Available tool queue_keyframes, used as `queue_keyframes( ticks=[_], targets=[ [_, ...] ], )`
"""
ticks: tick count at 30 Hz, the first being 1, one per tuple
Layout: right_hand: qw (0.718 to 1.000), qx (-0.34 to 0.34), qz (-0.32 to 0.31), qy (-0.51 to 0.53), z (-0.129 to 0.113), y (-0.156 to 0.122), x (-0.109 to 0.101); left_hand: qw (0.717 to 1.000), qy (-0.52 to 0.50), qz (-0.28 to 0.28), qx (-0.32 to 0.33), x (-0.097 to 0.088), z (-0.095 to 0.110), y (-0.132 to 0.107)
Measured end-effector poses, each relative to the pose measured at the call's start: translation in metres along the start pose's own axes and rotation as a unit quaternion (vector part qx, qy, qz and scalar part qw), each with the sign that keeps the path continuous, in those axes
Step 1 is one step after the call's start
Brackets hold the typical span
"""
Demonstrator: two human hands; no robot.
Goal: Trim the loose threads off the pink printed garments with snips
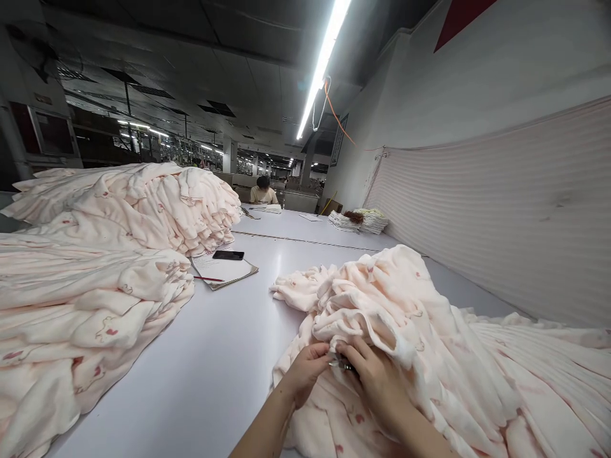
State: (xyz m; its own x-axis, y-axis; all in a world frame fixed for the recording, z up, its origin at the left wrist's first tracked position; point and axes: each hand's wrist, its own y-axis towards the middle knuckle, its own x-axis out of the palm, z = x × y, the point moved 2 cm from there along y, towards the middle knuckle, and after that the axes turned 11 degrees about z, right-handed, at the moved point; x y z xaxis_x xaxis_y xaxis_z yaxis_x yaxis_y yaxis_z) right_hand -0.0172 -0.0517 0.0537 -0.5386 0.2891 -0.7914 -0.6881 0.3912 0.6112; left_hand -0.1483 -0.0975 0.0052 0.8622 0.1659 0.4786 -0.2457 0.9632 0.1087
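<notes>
Both hands work close together over the near right part of the desk (pixel 200 369). The right hand (pixel 377 375) has its grip wrapped round a small tool (pixel 340 362), metal with a dark part, partly hidden by the fingers. The left hand (pixel 308 369) comes in from the left, its grip narrow, thumb and forefinger pressed together at the metal end of the tool; whether a bit of cloth is pinched there I cannot tell. Under and around both hands is the cloth (pixel 386 286), pale pink and plush with small red hearts, heaped toward the desk's right edge, with many folded layers at its right.

Along the left side of the desk, near the front, lies a pile (pixel 95 312) of the same fabric. Just beyond its inner end are papers (pixel 229 272), with a red pencil (pixel 209 278) on their left part and a phone (pixel 228 255) near their back. Behind, also at the left, rises a second pile (pixel 143 203).

Toward the far right corner stand paper stacks (pixel 372 221), a brown bundle (pixel 353 217) on them. A striped curtain (pixel 501 210) hangs along the right edge. At the far edge a person (pixel 263 193) sits with head bent over more papers (pixel 267 208).
</notes>
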Motion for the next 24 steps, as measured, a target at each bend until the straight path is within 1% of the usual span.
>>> queue_keyframes(
  ticks=[2,3,4,5,7,8,9,10,12,14,15,17,19,22,24],
  targets=[
    [0.999,0.015,-0.001,0.035,-0.002,-0.005,0.001,1.000,-0.009,0.002,-0.006,-0.002,-0.003,0.002],
    [0.997,0.031,-0.013,0.066,-0.004,-0.009,-0.001,1.000,-0.014,0.003,-0.009,-0.004,-0.004,0.003],
    [0.992,0.048,-0.042,0.107,-0.008,-0.014,-0.003,1.000,-0.019,0.003,-0.013,-0.005,-0.006,0.004],
    [0.982,0.061,-0.090,0.156,-0.012,-0.020,-0.005,1.000,-0.025,0.004,-0.017,-0.006,-0.007,0.006],
    [0.945,0.081,-0.203,0.244,-0.021,-0.032,-0.011,0.999,-0.036,0.002,-0.023,-0.007,-0.010,0.008],
    [0.926,0.090,-0.243,0.273,-0.025,-0.036,-0.013,0.999,-0.041,-0.001,-0.026,-0.007,-0.011,0.010],
    [0.917,0.102,-0.255,0.289,-0.027,-0.038,-0.016,0.999,-0.046,-0.004,-0.029,-0.007,-0.012,0.011],
    [0.920,0.118,-0.236,0.289,-0.027,-0.038,-0.019,0.998,-0.050,-0.008,-0.033,-0.007,-0.013,0.011],
    [0.948,0.144,-0.141,0.247,-0.021,-0.031,-0.022,0.997,-0.058,-0.016,-0.039,-0.006,-0.013,0.012],
    [0.975,0.146,-0.053,0.160,-0.012,-0.022,-0.022,0.997,-0.066,-0.022,-0.043,-0.006,-0.013,0.011],
    [0.984,0.140,-0.026,0.111,-0.007,-0.017,-0.021,0.996,-0.069,-0.025,-0.044,-0.006,-0.012,0.010],
    [0.992,0.118,0.002,0.033,0.002,-0.010,-0.017,0.996,-0.075,-0.032,-0.046,-0.006,-0.011,0.009],
    [0.996,0.080,0.019,-0.013,0.009,-0.008,-0.013,0.995,-0.080,-0.040,-0.049,-0.006,-0.009,0.008],
    [0.997,0.014,0.043,-0.060,0.014,-0.013,-0.010,0.994,-0.087,-0.047,-0.053,-0.007,-0.009,0.008],
    [0.993,-0.016,0.069,-0.097,0.016,-0.018,-0.008,0.993,-0.090,-0.049,-0.056,-0.007,-0.010,0.009]
  ],
)
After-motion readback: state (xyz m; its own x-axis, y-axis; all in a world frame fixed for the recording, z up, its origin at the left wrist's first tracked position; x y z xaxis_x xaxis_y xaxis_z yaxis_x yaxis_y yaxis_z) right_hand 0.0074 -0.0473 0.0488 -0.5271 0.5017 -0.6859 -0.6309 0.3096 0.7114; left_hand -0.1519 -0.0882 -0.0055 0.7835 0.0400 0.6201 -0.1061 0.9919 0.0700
